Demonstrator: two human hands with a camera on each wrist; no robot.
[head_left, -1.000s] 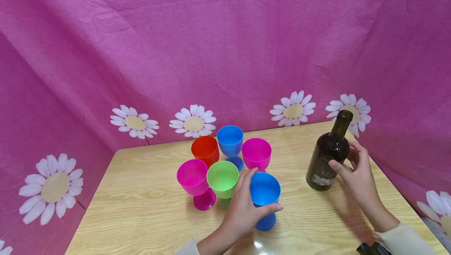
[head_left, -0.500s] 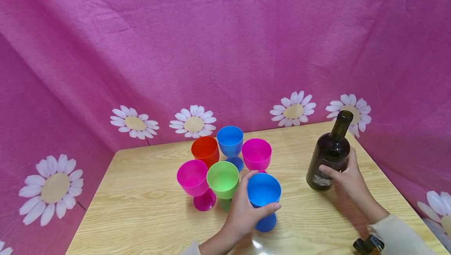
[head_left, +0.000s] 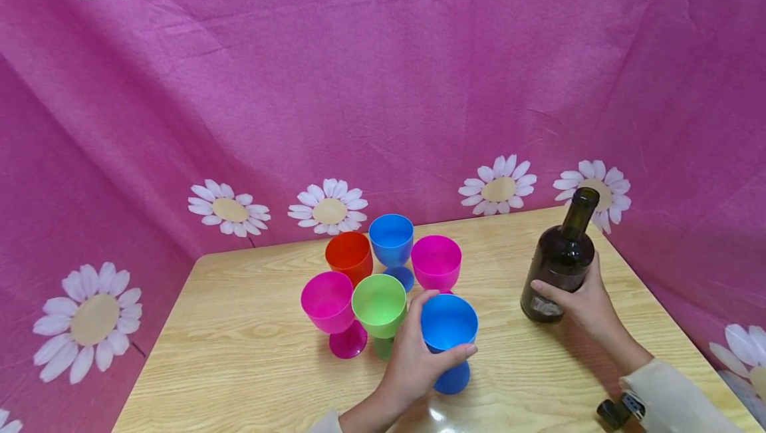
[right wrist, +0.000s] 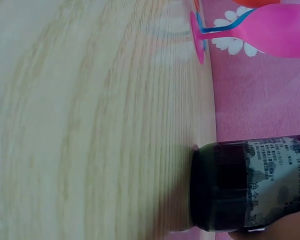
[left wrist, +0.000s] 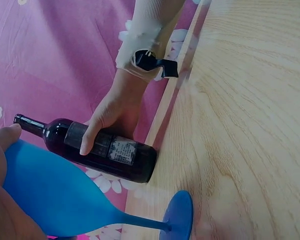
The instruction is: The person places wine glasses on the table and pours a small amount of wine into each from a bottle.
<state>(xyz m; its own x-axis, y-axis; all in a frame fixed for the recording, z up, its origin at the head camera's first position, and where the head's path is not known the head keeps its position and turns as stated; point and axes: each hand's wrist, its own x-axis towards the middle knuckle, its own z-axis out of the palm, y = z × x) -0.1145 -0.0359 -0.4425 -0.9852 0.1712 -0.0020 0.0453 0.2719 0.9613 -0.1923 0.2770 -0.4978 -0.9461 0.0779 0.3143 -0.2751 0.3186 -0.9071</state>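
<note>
My left hand (head_left: 409,360) grips the bowl of a blue goblet (head_left: 450,326), thumb across its near side and fingers round the left. In the left wrist view the goblet's foot (left wrist: 180,217) is at the wooden tabletop. My right hand (head_left: 589,303) holds a dark glass wine bottle (head_left: 556,263) round its body, thumb over the label (left wrist: 123,151). The bottle stands upright on the right part of the table, its neck open at the top. The right hand's fingers behind the bottle are hidden in the head view.
Left of and behind the held goblet stand a green goblet (head_left: 379,306), two pink goblets (head_left: 326,303) (head_left: 436,263), an orange-red goblet (head_left: 349,257) and another blue goblet (head_left: 391,240). A pink daisy-print cloth (head_left: 383,100) hangs behind the wooden table (head_left: 239,333).
My right hand has closed further round the bottle, its thumb sliding left across the front. The bottle has stayed in place. My left hand has barely shifted on the blue goblet.
</note>
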